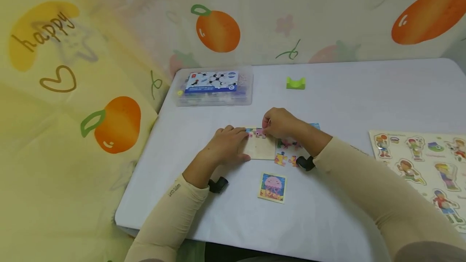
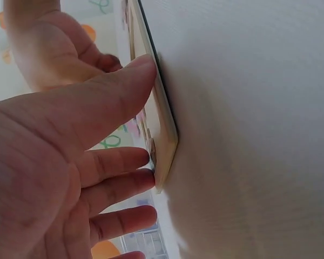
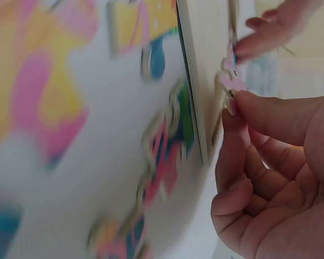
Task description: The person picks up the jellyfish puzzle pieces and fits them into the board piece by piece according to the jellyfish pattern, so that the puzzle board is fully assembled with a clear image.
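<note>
A pale wooden puzzle board (image 1: 260, 149) lies on the white table, with several pink and blue pieces (image 1: 259, 133) set along its far edge. My left hand (image 1: 226, 145) rests at the board's left side. Its extended thumb (image 2: 132, 81) and fingertips touch the board's edges in the left wrist view. Over the far right corner, my right hand (image 1: 282, 123) pinches a small puzzle piece (image 3: 231, 105) between thumb and index finger. Loose puzzle pieces (image 1: 281, 158) lie right of the board, partly hidden by the right arm.
A jellyfish picture card (image 1: 272, 188) lies nearer the front edge. At the back left stands a clear plastic case (image 1: 214, 99); a green block (image 1: 295, 83) sits at the back. A board of cartoon figures (image 1: 395, 136) lies at the right. Printed cloth hangs behind.
</note>
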Action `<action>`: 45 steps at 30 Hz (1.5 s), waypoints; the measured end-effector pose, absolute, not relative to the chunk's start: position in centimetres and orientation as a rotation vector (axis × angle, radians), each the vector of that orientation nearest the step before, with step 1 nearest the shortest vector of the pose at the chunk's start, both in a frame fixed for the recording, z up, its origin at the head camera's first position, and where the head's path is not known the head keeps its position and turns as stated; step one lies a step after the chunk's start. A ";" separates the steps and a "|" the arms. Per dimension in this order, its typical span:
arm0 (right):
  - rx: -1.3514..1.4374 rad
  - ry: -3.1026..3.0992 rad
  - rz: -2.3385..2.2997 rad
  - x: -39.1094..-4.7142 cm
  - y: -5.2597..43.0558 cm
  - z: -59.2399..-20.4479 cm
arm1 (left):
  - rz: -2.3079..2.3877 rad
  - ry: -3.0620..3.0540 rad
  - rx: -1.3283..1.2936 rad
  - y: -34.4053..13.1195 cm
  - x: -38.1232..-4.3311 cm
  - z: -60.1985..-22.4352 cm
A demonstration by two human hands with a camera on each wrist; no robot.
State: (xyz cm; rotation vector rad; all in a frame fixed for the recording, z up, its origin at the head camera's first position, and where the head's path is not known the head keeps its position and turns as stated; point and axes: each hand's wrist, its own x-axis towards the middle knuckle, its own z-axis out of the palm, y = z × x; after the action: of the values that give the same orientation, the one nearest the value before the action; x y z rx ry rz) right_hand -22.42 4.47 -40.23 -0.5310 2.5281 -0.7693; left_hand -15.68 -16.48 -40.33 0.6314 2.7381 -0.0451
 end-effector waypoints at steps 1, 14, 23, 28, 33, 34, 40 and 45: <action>-0.538 2.543 -0.760 -22.4 4.2 -40.3 | -0.051 2.734 0.632 -16.4 -15.7 -40.3; -0.576 2.601 -0.683 -22.9 3.4 -40.2 | -0.125 2.717 0.673 -15.7 -16.1 -39.7; -0.520 2.580 -0.695 -23.0 3.2 -40.3 | -0.208 2.704 0.659 -15.4 -16.0 -39.4; -0.480 2.571 -0.715 -22.9 3.2 -40.3 | -0.270 2.693 0.653 -15.0 -16.0 -39.3; -0.498 2.597 -0.710 -22.8 4.3 -40.2 | -0.293 2.688 0.647 -14.8 -16.2 -39.6; -0.499 2.604 -0.708 -22.8 4.8 -40.1 | -0.285 2.691 0.643 -14.8 -16.2 -39.7; -0.445 2.613 -0.573 -23.1 9.1 -39.0 | -0.205 2.681 0.614 -15.4 -16.4 -40.3; -0.364 2.600 -0.433 -22.8 13.4 -38.5 | -0.130 2.668 0.614 -15.8 -16.5 -40.2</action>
State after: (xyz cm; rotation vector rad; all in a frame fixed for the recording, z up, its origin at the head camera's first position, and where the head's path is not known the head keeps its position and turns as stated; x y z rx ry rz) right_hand -22.84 13.42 -38.46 -0.3636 2.5999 -0.4334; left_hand -16.47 -15.77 -40.23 0.6137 2.6682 -0.1303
